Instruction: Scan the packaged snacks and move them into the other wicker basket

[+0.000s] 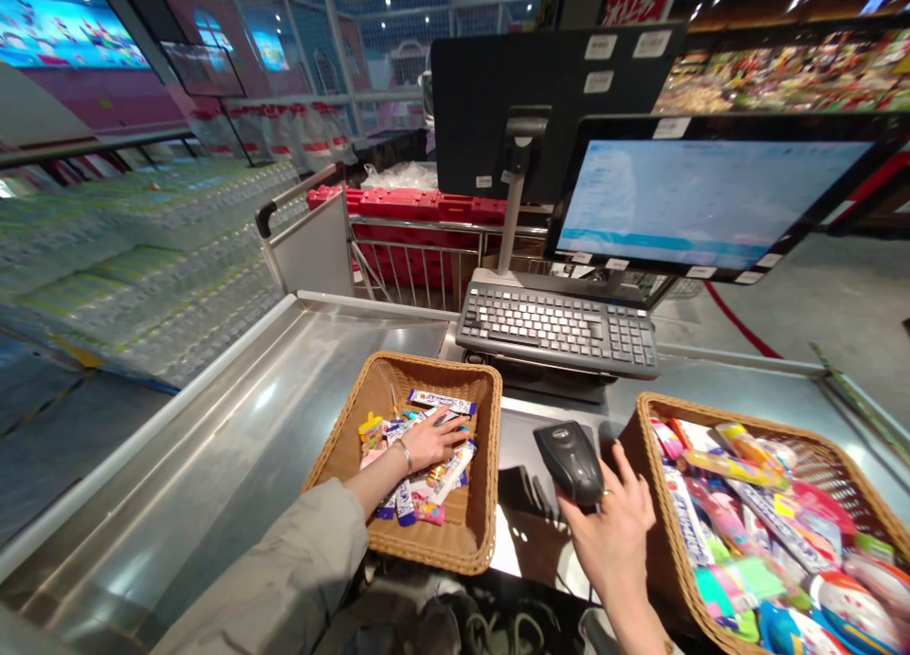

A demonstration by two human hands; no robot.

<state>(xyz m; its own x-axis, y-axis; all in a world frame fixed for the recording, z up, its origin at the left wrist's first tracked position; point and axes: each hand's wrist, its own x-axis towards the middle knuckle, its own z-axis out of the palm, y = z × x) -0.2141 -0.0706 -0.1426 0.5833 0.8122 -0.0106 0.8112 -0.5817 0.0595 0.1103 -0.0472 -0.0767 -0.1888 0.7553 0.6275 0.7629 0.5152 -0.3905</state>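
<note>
Left hand (433, 440) lies open, palm-down on sweets (427, 465) in a basket (427, 546); right hand (615, 518) grips a scanner (573, 458).

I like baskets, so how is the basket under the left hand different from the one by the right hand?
The left basket is only partly filled, its woven bottom showing; the right basket is heaped with sweets. The left hand reaches into the left basket, while the right hand holds a scanner beside the right basket. Both are brown wicker on the metal counter.
</note>
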